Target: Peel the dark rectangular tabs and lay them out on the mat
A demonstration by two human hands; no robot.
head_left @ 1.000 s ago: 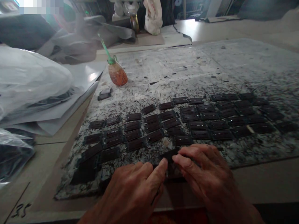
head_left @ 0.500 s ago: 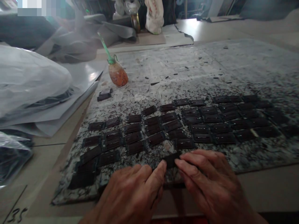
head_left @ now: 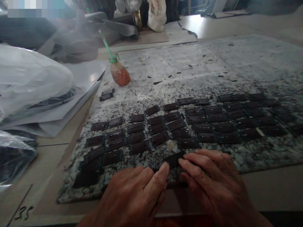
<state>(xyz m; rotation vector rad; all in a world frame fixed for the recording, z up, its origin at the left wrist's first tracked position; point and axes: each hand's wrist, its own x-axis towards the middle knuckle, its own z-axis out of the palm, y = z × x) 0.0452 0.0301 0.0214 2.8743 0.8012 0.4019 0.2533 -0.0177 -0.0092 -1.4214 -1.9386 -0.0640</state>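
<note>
Bridging left grip (head_left: 133,190) and right grip (head_left: 211,178); dark piece (head_left: 174,160)

From the wearer's head, the camera looks forward and down, above and behind the grip of left hand (head_left: 134,190) and right hand (head_left: 214,181) on a dark strip (head_left: 174,160). The hands loom close; past them, the view slants across the stained board (head_left: 163,64) to a white plastic bag (head_left: 156,15).
</note>
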